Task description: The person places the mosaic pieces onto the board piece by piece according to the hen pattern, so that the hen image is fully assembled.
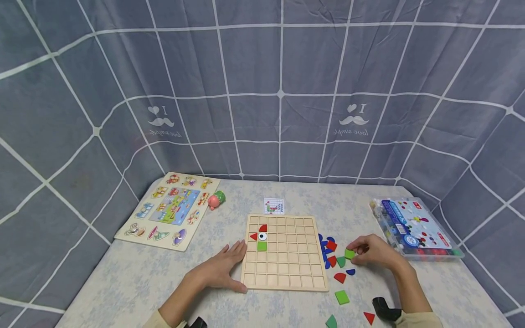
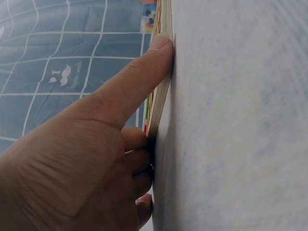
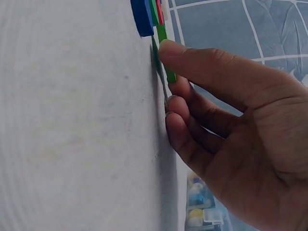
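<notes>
Over on the left a puzzle board (image 1: 168,245) lies slantwise on the table (image 1: 94,273), and a red-and-green toy (image 1: 216,199) sits just beside its right edge. Nearer the person, the left hand (image 1: 221,269) lies with fingers out and thumb spread, touching the left side of the grid board (image 1: 293,259) and grasping nothing; from the left wrist I see the thumb laid against the board's edge. On the grid, toward the upper left, a red triangle (image 1: 254,236) points left at an eye tile (image 1: 262,236), with a red quarter (image 1: 263,228) above that tile and a green tile (image 1: 261,246) below it. A small pattern card (image 1: 273,206) lies just past the grid board's far edge. Off the right side, blue pieces (image 1: 321,246) crowd together with a red square (image 1: 331,246) and other red and green bits. Just right of that heap the right hand (image 1: 371,250) pinches a green square (image 1: 349,253) between thumb and fingertips, off the grid board. Below it, on the table, rest a blue half-round (image 1: 350,272) and another green piece (image 1: 342,297). Farthest right is a clear box (image 1: 418,228) with a printed sheet on top.
</notes>
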`<state>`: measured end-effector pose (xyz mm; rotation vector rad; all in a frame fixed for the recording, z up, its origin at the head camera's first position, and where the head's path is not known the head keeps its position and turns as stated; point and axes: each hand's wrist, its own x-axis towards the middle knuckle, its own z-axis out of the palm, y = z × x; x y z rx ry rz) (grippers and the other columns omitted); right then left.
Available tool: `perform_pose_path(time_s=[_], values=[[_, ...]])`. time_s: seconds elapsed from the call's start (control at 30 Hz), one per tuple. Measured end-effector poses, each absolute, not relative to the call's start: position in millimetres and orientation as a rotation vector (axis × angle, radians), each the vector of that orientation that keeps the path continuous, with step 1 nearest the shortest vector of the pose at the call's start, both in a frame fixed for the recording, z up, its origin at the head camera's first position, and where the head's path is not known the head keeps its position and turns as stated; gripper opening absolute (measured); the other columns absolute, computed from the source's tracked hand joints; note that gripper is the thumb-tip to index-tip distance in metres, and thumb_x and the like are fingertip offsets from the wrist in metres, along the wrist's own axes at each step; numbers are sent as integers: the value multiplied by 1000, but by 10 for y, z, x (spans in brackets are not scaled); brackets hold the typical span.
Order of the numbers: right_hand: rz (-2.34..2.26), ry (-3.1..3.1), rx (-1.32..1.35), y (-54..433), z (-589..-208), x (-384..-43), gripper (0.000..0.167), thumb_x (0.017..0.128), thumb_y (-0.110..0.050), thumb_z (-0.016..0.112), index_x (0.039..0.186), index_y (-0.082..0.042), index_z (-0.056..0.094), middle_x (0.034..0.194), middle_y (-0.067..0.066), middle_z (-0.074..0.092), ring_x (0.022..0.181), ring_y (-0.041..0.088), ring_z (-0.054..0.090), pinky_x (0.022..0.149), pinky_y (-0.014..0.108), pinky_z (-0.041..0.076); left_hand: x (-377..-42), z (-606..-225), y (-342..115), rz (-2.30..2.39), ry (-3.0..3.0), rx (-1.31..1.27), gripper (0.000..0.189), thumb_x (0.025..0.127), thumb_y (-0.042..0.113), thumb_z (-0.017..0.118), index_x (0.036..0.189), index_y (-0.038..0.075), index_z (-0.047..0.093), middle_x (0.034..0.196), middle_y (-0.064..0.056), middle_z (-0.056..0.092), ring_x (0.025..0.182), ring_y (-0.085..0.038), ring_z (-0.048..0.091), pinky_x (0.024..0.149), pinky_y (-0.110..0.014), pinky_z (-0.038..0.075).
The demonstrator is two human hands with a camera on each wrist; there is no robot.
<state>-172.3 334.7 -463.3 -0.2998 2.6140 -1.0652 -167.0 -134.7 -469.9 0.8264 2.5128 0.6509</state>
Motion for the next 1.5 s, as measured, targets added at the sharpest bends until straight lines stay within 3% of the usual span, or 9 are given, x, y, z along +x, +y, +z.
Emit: perform_pose_path(time_s=[0.73, 0.93, 1.5], values=[[-996, 2703, -443, 3043, -4472, -1732, 26, 77, -15, 80, 100, -4, 75, 77, -1, 57, 68, 5, 46, 57, 19, 43, -1673, -4701, -1337, 666, 2513, 825, 116, 71, 56, 79, 153, -1, 21, 163, -14, 15, 153, -29, 12, 124, -53, 11], [-1048, 2666, -476, 2818, -4485, -1758, 26, 77, -14, 80, 100, -5, 75, 80, 0, 60, 67, 6, 49, 56, 21, 48, -1664, -4698, -1340, 658, 2514, 817, 115, 71, 57, 79, 153, 0, 22, 163, -14, 16, 153, -29, 13, 124, -53, 12], [-1030, 2609, -660, 2221, -4427, -1801, 25, 77, -15, 81, 100, -10, 73, 87, -2, 65, 74, 4, 56, 65, 21, 52, -1667, -4703, -1341, 656, 2513, 812, 115, 71, 57, 79, 154, 1, 21, 164, -13, 16, 153, -29, 13, 124, -53, 12]])
